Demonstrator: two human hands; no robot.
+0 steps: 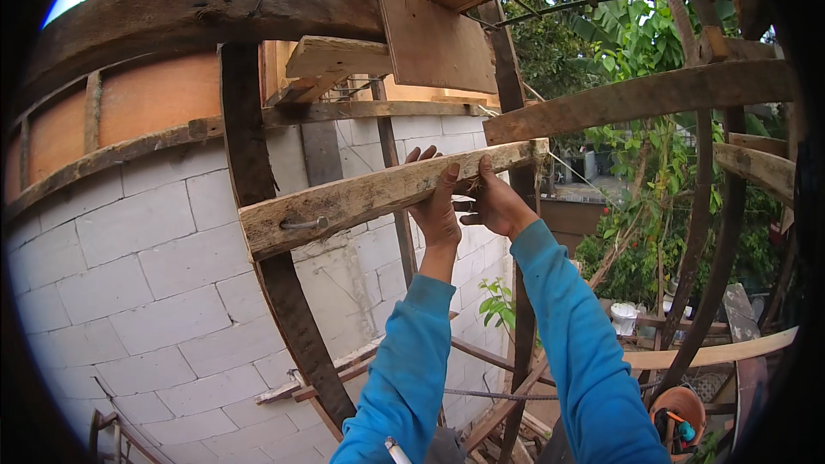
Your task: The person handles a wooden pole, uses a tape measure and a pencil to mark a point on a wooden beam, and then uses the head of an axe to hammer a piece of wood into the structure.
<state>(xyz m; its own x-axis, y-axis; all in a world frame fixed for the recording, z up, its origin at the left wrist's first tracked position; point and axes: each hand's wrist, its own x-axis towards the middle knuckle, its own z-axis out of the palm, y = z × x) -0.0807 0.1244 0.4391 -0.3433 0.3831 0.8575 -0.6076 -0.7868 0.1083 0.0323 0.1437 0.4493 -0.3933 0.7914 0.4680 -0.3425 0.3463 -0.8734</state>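
Note:
A rough wooden beam (369, 193) slants across in front of me, its left end lying over a dark upright post (249, 137). A bent nail (305, 223) sticks out near that end. My left hand (436, 210) is closed round the beam, thumb on the near face and fingertips showing above its top edge. Just beside it, my right hand (501, 204) grips from below, its thumb on the near face and its fingers curled beneath toward the left hand. Some frayed fibres show between the hands; whether either hand also holds something small is hidden.
A pale block wall (155, 266) stands at left, with orange-brown panels (159, 99) above. Beams (644, 103) and posts frame the space. Low at right are an orange-brown bucket (683, 417) and a white pail (625, 318). A cigarette (396, 450) shows at the lower edge.

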